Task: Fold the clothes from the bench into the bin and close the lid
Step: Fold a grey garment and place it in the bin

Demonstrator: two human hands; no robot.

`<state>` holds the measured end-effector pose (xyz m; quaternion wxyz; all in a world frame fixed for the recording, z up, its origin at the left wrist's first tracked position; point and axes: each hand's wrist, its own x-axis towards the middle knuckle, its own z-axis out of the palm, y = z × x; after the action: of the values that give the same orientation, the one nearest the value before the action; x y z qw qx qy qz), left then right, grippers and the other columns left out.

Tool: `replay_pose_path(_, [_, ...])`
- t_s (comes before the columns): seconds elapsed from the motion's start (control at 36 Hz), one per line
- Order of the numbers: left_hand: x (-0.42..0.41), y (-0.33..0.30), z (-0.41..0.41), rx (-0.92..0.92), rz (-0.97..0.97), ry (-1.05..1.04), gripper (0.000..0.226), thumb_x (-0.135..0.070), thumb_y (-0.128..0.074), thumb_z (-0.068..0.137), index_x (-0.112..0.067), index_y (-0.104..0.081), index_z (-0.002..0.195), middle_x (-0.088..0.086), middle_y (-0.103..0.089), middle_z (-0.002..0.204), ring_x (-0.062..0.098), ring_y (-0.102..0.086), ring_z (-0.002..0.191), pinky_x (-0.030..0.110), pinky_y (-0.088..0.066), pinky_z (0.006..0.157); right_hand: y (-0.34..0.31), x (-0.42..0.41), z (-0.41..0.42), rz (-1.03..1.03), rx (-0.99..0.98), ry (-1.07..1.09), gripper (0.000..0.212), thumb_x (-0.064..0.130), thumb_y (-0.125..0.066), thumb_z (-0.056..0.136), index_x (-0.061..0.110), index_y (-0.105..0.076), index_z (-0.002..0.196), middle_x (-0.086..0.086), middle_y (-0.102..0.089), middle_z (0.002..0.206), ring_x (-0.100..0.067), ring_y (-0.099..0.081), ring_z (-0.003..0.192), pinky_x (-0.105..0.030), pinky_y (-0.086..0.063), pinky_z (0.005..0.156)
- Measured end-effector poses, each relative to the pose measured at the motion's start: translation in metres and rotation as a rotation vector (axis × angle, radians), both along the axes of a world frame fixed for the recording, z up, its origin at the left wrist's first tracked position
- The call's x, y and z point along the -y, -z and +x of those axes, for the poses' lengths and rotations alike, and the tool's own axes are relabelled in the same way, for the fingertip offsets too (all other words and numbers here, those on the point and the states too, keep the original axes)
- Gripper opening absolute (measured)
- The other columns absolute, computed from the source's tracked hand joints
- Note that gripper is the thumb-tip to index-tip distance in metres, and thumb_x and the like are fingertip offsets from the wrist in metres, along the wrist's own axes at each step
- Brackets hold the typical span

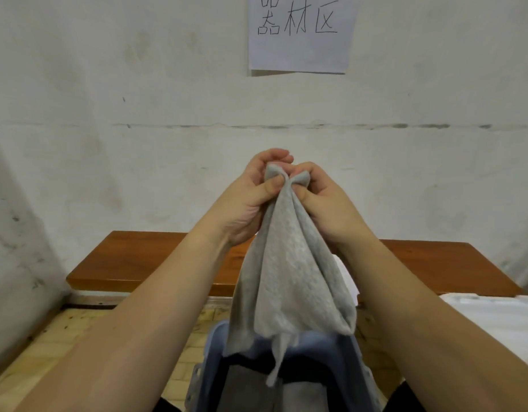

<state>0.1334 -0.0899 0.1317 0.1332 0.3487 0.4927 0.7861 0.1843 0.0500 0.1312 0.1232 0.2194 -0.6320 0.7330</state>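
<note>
I am seeing the blue bin [356, 356] lying nearest, its inside mostly screened by the grey cloth [289, 281] that is hanging over it, pinched at the top by the left hand [247, 200] and right hand [325, 203] held together. Beyond, the forearms are covering the middle of the wooden bench [144, 260]; something white [344, 278] on it is barely showing. Farthest, a handwritten paper sign [301, 34] is hanging on the wall, cut off at the top.

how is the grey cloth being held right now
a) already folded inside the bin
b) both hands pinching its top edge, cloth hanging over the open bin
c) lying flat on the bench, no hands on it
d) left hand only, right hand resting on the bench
b: the left hand and right hand both pinch the top of the grey cloth, which hangs down above the blue bin.
</note>
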Motion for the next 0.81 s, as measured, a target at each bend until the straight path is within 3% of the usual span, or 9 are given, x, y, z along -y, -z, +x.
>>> replay_pose_path(0.08, [0.003, 0.002, -0.003, 0.081, -0.108, -0.009, 0.099, -0.045, -0.095, 0.046, -0.021, -0.05, 0.131, 0.007, -0.064, 0.121, 0.019, -0.067, 0.108, 0.031, -0.054, 0.092, -0.001, -0.003, -0.002, 0.017, 0.034, -0.06, 0.018, 0.003, -0.054, 0.097, 0.016, -0.054, 0.086, 0.011, -0.07, 0.08, -0.005, -0.066, 0.073, -0.019, -0.052, 0.065])
replay_pose_path(0.22, [0.014, 0.003, -0.006, 0.064, -0.314, -0.078, 0.115, -0.06, -0.092, 0.042, -0.024, -0.044, 0.139, 0.006, -0.058, 0.136, 0.018, -0.057, 0.125, 0.036, -0.04, 0.109, -0.006, -0.01, -0.009, 0.073, 0.084, -0.143, 0.022, -0.006, -0.053, 0.095, 0.014, -0.05, 0.088, 0.004, -0.068, 0.082, -0.009, -0.065, 0.073, -0.02, -0.052, 0.066])
replay_pose_path(0.36, [0.021, 0.005, 0.003, -0.011, -0.441, -0.365, 0.068, -0.05, -0.074, 0.079, -0.024, -0.047, 0.136, -0.005, -0.06, 0.125, 0.011, -0.057, 0.115, 0.033, -0.041, 0.098, -0.006, -0.017, -0.019, 0.221, 0.021, 0.016, 0.021, 0.011, -0.07, 0.081, 0.029, -0.06, 0.08, -0.002, -0.061, 0.09, -0.014, -0.058, 0.085, -0.029, -0.048, 0.081])
replay_pose_path(0.47, [0.029, 0.019, 0.006, -0.055, -0.482, -0.648, 0.03, -0.053, -0.053, 0.095, -0.029, -0.057, 0.111, -0.008, -0.065, 0.106, 0.011, -0.061, 0.094, 0.028, -0.049, 0.083, -0.006, -0.022, -0.025, 0.298, -0.012, 0.164, 0.022, 0.01, -0.071, 0.085, 0.024, -0.054, 0.086, 0.003, -0.057, 0.086, -0.012, -0.054, 0.082, -0.028, -0.044, 0.079])
replay_pose_path(0.56, [0.037, 0.028, 0.012, 0.066, -0.658, -0.574, 0.009, -0.038, -0.051, 0.096, -0.032, -0.055, 0.1, -0.004, -0.068, 0.111, 0.011, -0.061, 0.074, 0.028, -0.048, 0.067, -0.005, -0.027, -0.029, 0.293, 0.0, 0.21, 0.023, 0.008, -0.07, 0.088, 0.025, -0.054, 0.088, 0.009, -0.058, 0.082, -0.008, -0.055, 0.079, -0.025, -0.045, 0.076])
replay_pose_path(0.61, [0.038, 0.036, 0.027, -0.09, -0.901, -0.44, 0.035, -0.053, -0.063, 0.085, -0.04, -0.045, 0.113, -0.014, -0.062, 0.119, 0.004, -0.063, 0.082, 0.023, -0.048, 0.067, -0.005, -0.03, -0.032, 0.285, -0.003, 0.23, 0.024, 0.007, -0.07, 0.089, 0.026, -0.056, 0.092, 0.011, -0.06, 0.082, -0.006, -0.058, 0.078, -0.025, -0.047, 0.077])
replay_pose_path(0.67, [0.043, 0.045, 0.05, -0.227, -1.124, -0.42, 0.061, -0.06, -0.071, 0.074, -0.04, -0.041, 0.123, -0.02, -0.059, 0.111, 0.005, -0.063, 0.094, 0.027, -0.053, 0.074, -0.004, -0.032, -0.034, 0.299, 0.002, 0.246, 0.025, 0.008, -0.07, 0.089, 0.028, -0.057, 0.097, 0.014, -0.062, 0.082, -0.003, -0.059, 0.079, -0.025, -0.047, 0.079])
replay_pose_path(0.75, [0.052, 0.056, 0.042, -0.387, -1.278, -0.639, 0.018, -0.031, -0.063, 0.088, -0.021, -0.062, 0.103, -0.004, -0.067, 0.09, 0.018, -0.064, 0.085, 0.043, -0.056, 0.078, -0.001, -0.038, -0.035, 0.402, 0.006, 0.301, 0.031, 0.017, -0.071, 0.089, 0.036, -0.059, 0.109, 0.013, -0.064, 0.093, -0.003, -0.063, 0.088, -0.026, -0.051, 0.087])
replay_pose_path(0.81, [0.062, 0.052, 0.031, -0.357, -1.253, -0.747, 0.01, -0.025, -0.06, 0.09, -0.017, -0.065, 0.091, 0.004, -0.066, 0.083, 0.023, -0.063, 0.081, 0.046, -0.054, 0.076, 0.001, -0.046, -0.034, 0.473, 0.019, 0.355, 0.033, 0.024, -0.072, 0.088, 0.042, -0.059, 0.113, 0.009, -0.065, 0.105, -0.005, -0.063, 0.098, -0.024, -0.051, 0.09])
